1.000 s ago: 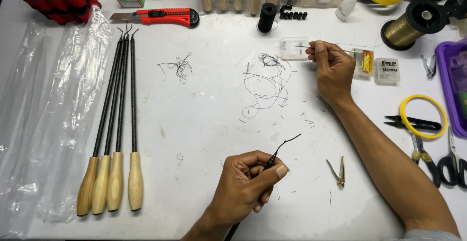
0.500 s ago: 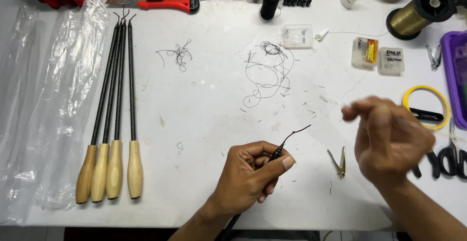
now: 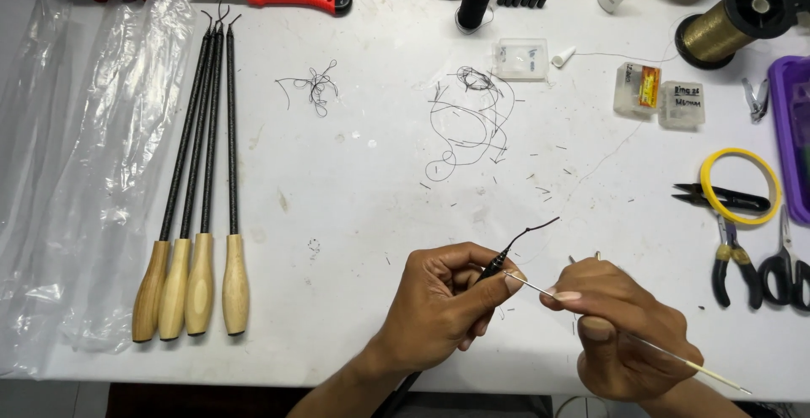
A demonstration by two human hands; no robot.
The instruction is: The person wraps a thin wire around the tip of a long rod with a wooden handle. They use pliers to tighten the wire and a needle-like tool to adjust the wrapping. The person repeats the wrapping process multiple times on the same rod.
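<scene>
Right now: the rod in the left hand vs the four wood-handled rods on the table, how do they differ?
The held rod is pinched in the left hand, off the table; the four finished rods lie untouched side by side. Each of the four shows a pale wooden handle; the held rod's lower end is hidden. The right hand puts a thin pale stick to the held rod alone. All have dark shafts with curved tips.

Far across my white worktop (image 3: 354,173), clear oblong plastic box (image 3: 521,58), two small clear label-fronted boxes, one orange-labelled (image 3: 638,89), one white-labelled (image 3: 682,102), side by side at right
</scene>
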